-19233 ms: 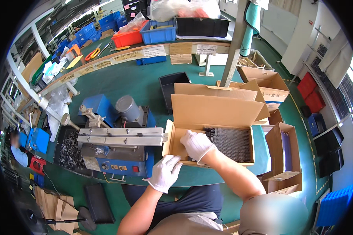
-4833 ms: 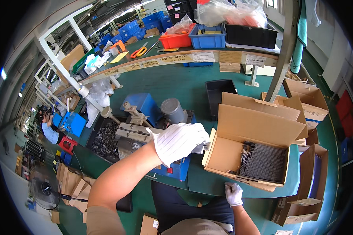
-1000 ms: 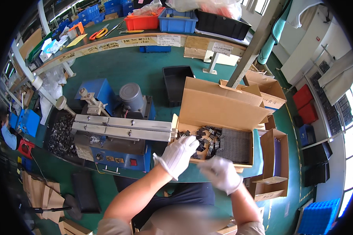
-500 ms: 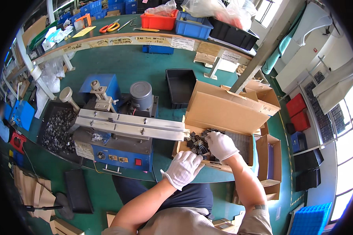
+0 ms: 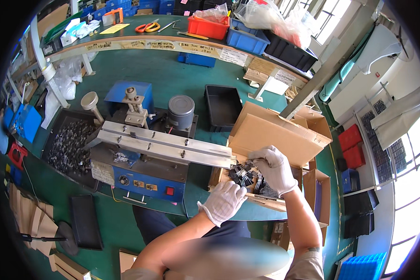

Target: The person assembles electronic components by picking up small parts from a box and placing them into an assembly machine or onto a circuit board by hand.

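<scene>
My right hand [image 5: 274,171], in a white glove, hovers over the open cardboard box [image 5: 284,135] with thumb and fingers pinched together. What lies in that pinch, if anything, is too small to make out. Under it is a loose pile of small black parts with metal pins [image 5: 243,175]. Nearer to me, my gloved left hand [image 5: 224,203] rests at the box's front edge beside the pile, its fingers curled and closed; their tips partly hide whatever they hold. A long metal rail [image 5: 168,145] on the blue bench machine [image 5: 147,187] ends just above the pile.
A black tray full of small dark parts [image 5: 69,144] sits at the machine's left end. Behind the rail stands a black bin [image 5: 223,105]. Further back, a raised shelf carries scissors [image 5: 147,27], a red bin [image 5: 208,28] and a blue bin [image 5: 247,39].
My right hand has lifted from the pile and drawn its fingers into a pinch. The left hand stays at the box's front edge. The whole view has shifted and tilted slightly.
</scene>
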Demonstrator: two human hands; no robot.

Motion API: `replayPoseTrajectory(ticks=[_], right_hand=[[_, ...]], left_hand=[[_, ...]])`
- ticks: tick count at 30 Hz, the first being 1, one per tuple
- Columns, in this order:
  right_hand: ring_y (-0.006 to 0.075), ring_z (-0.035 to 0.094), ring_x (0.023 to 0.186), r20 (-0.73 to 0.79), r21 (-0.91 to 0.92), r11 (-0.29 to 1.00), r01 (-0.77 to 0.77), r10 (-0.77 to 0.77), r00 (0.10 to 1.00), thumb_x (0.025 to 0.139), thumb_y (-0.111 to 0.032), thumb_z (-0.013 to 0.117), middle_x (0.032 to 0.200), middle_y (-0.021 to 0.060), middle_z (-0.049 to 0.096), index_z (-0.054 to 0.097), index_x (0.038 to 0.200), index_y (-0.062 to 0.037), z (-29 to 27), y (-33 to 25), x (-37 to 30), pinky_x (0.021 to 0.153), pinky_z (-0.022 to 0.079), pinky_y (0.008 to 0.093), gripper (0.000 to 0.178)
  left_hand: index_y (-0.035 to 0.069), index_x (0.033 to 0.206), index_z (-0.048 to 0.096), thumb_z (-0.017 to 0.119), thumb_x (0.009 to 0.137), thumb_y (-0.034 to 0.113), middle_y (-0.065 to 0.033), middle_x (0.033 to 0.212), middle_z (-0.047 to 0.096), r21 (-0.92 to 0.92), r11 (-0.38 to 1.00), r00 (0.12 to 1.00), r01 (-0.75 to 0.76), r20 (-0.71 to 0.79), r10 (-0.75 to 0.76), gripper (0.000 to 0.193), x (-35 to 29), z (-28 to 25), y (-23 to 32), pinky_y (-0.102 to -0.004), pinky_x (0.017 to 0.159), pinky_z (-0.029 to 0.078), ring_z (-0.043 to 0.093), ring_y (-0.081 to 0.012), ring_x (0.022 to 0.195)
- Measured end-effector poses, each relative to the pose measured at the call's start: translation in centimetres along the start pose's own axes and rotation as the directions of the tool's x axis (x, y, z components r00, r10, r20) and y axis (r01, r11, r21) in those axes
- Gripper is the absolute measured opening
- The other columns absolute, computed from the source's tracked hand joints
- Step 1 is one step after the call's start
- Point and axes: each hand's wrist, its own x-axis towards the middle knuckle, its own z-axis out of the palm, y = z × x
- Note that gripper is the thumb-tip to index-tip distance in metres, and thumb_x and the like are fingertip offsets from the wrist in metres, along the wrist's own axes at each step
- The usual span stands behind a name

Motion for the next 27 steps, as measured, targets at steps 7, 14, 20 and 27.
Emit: replayPoseTrajectory(ticks=[7,14,20,27], right_hand=[[0.0352,0.072,0.093,0.051,-0.14,0.988,0.068,-0.061,0.997,0.087,0.003,0.075,0.098,0.0164,0.073,0.071,0.122,-0.0051,0.8,-3.0,2.1,0.085,0.058,0.042,0.036],[0.0373,0.072,0.094,0.06,-0.098,0.989,0.109,-0.103,0.993,0.088,-0.003,0.077,0.1,0.0166,0.073,0.072,0.118,-0.0054,2.2,-3.7,3.1,0.085,0.058,0.044,0.031],[0.0353,0.072,0.09,-0.097,-0.052,0.998,-0.025,0.02,0.995,0.09,-0.008,0.08,0.101,0.017,0.072,0.073,0.122,-0.0052,2.4,-3.5,3.7,0.084,0.059,0.0406,0.032],[0.0453,0.073,0.087,0.257,-0.337,0.904,-0.262,0.357,0.898,0.091,-0.037,0.078,0.089,0.0273,0.074,0.079,0.09,0.0008,6.0,4.5,0.8,0.082,0.058,0.0503,0.037]], left_hand=[[0.013,0.114,0.062,0.068,0.099,0.032,-0.0042,0.097,0.061,0.027,1.0,0.999,-0.013,-0.051,0.014,0.025,-0.3,0.5,-0.2,-0.0417,0.093,0.047,0.06,-0.0234,0.102],[0.012,0.116,0.062,0.068,0.099,0.031,-0.0043,0.1,0.063,0.017,1.0,1.0,0.004,-0.025,-0.004,0.026,-0.3,0.7,-0.1,-0.0423,0.093,0.047,0.061,-0.0239,0.102],[0.012,0.117,0.062,0.068,0.099,0.03,-0.0047,0.1,0.063,0.006,1.0,0.999,0.011,-0.037,-0.01,0.026,-0.7,0.6,-0.4,-0.042,0.093,0.047,0.061,-0.0244,0.103],[0.011,0.114,0.066,0.07,0.097,0.029,-0.0056,0.097,0.062,0.008,1.0,0.998,-0.01,-0.066,0.01,0.025,-0.3,0.8,-0.2,-0.0425,0.091,0.048,0.062,-0.0256,0.101]])
